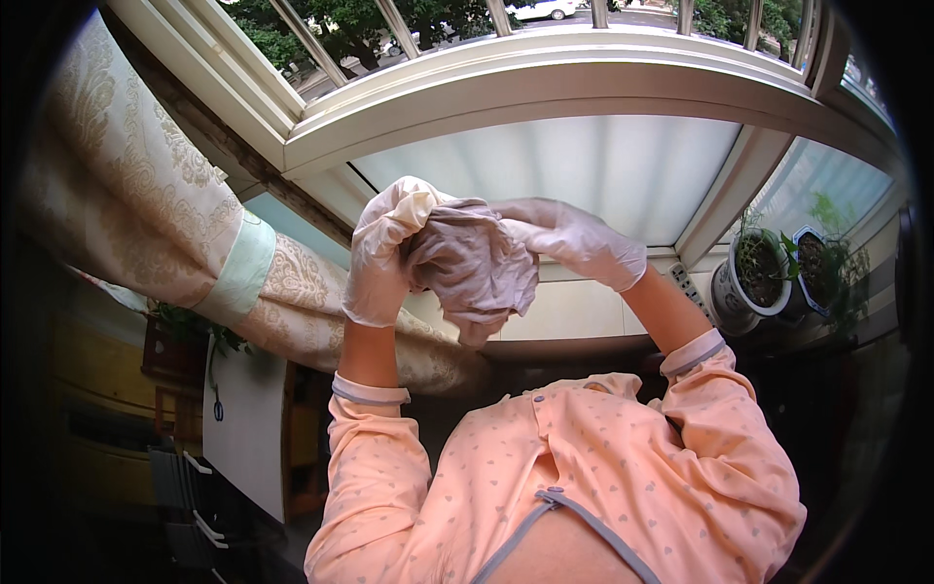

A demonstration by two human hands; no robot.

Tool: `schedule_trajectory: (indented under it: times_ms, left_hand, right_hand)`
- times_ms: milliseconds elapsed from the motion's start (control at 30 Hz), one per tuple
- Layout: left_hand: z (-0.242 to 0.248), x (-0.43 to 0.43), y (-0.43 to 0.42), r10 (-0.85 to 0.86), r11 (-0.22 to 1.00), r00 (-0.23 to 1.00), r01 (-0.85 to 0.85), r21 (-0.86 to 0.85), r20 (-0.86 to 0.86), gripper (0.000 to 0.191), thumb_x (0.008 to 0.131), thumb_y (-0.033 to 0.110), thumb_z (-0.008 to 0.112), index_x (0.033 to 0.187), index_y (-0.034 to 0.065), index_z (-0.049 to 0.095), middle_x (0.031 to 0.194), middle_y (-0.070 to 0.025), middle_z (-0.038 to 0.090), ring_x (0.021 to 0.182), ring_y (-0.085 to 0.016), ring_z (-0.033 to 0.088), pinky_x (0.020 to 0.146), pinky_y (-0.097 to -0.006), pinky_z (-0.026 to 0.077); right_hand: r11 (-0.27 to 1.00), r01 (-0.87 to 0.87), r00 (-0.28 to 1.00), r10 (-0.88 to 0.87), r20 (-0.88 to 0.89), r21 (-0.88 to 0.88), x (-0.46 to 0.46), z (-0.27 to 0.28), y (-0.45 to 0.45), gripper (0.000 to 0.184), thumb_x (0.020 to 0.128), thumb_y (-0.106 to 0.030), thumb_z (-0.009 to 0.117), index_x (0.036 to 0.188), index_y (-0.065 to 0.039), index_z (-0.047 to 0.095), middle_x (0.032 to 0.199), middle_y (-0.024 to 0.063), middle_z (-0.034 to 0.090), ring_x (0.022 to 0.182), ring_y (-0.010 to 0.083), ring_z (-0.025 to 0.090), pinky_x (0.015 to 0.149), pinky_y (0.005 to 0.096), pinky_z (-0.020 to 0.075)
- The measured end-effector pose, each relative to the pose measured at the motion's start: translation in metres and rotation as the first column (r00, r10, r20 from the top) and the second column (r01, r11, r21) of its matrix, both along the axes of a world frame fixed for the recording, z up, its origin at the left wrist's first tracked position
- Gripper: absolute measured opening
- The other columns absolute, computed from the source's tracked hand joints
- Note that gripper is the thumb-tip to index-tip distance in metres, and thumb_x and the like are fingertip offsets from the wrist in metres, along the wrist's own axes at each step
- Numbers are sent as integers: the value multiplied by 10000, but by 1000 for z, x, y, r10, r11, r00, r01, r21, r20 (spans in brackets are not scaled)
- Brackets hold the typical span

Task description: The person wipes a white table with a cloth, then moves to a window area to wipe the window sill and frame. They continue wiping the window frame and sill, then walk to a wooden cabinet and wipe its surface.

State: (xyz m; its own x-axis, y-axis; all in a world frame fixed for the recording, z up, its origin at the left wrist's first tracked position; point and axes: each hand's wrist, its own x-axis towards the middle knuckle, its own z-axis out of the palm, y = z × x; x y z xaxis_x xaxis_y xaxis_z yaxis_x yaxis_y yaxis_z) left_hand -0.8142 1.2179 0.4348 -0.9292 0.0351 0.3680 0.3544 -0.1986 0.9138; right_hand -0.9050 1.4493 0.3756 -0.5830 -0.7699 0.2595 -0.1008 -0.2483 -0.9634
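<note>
A crumpled greyish-mauve cloth (474,266) is bunched between my two hands, its lower end hanging free. My left hand (383,255), in a thin whitish disposable glove, grips the cloth's left side with curled fingers. From the right, my right hand (576,237), gloved the same way, holds the cloth's upper right edge; its fingertips are partly hidden behind the folds. Both hands are raised in front of a frosted glass panel (569,175) below the window frame (540,91).
A patterned curtain (314,285) with a pale green tieback (241,266) hangs close on the left. Potted plants (759,270) and a power strip (689,288) stand on the tiled sill (584,310) at right. Metal bars (498,18) cross the window. A white-topped cabinet (244,423) stands lower left.
</note>
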Motion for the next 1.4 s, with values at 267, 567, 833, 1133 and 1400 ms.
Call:
schedule_trajectory:
  times_ms: [267, 567, 833, 1133, 1400]
  left_hand:
    - [-3, -10, -23, 80, 996, 987, -73, -56, 137, 127, 1014, 149, 639, 1002, 24, 662, 915, -6, 669, 800, -68, 600, 758, -202, 490]
    - [-32, -20, 1, 398, 800, 908, -414, -435, -132, 251, 992, 230, 712, 1098, 4, 684, 955, 0, 682, 881, -63, 575, 807, -243, 484]
    - [-42, -14, 6, 361, 885, 932, -336, -323, 20, 176, 913, 178, 782, 857, 22, 722, 798, 34, 620, 700, -53, 487, 603, -255, 421]
    - [-47, -11, -19, 392, 843, 912, -409, -350, -122, 580, 923, 293, 784, 1390, 14, 582, 1323, -117, 624, 1183, -158, 583, 959, -301, 494]
    - [-4, -7, -13, 173, 958, 985, -172, 231, 16, 186, 969, 135, 693, 1107, 11, 685, 1087, -48, 695, 1007, -137, 654, 932, -278, 517]
  right_hand:
    - [969, 22, 998, -35, 48, 246, -10, 1, 2, 247, 985, -254, 596, 1054, -21, 635, 871, -50, 609, 789, 83, 535, 746, 275, 487]
    - [982, 173, 953, -147, 266, -76, -8, 20, -7, 234, 1038, -228, 597, 1119, -11, 624, 1019, 24, 656, 900, 111, 600, 825, 284, 516]
    - [871, 396, 901, -308, 305, -290, -31, -12, -13, 233, 988, -144, 640, 1145, 28, 623, 1044, 86, 678, 909, 182, 660, 855, 314, 547]
    - [832, 417, 890, -293, 349, -367, -24, 16, -21, 366, 977, -151, 588, 1277, 58, 582, 1162, 149, 677, 1033, 234, 682, 961, 363, 551]
    - [883, 374, 924, -380, 36, -284, -8, 56, -70, 265, 1009, -109, 605, 1257, -19, 592, 1012, -10, 606, 895, 67, 564, 822, 232, 500]
